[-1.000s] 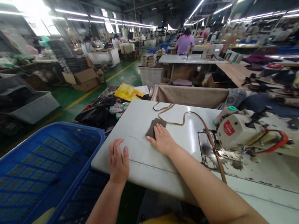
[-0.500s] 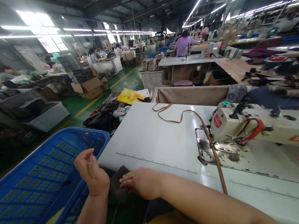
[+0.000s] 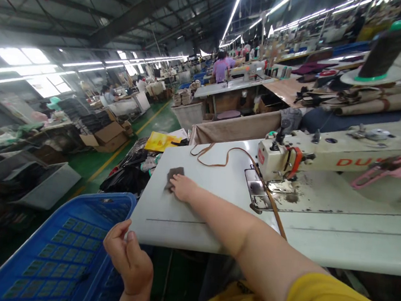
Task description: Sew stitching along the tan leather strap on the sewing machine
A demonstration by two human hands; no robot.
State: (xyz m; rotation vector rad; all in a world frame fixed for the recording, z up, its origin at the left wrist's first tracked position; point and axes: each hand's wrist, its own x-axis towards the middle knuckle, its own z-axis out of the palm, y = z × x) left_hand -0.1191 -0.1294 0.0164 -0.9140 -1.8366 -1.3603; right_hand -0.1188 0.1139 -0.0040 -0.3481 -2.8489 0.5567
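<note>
My right hand (image 3: 182, 188) reaches across the white sewing table (image 3: 195, 206). Its fingers grip the near edge of a small dark grey-brown cloth piece (image 3: 176, 172), which lies on the tabletop near the left edge. Over the near corner of the blue basket, my left hand (image 3: 130, 256) hangs with loosely curled fingers, its thumb apart and nothing visible in it. A narrow brown strap (image 3: 228, 157) loops over the table and runs past the needle area of the sewing machine (image 3: 280, 160) to the front edge.
A blue plastic basket (image 3: 70, 233) stands left of the table. Black bags (image 3: 128, 174) and a yellow packet (image 3: 162, 141) lie beyond its left edge. Pink scissors (image 3: 363, 176) hang by the machine arm. Behind are a fabric-lined bin (image 3: 238, 123) and a co-worker in purple (image 3: 221, 69).
My right hand has carried the dark cloth piece from beside the front edge up onto the tabletop. My left hand stays near the basket, and the view has shifted right.
</note>
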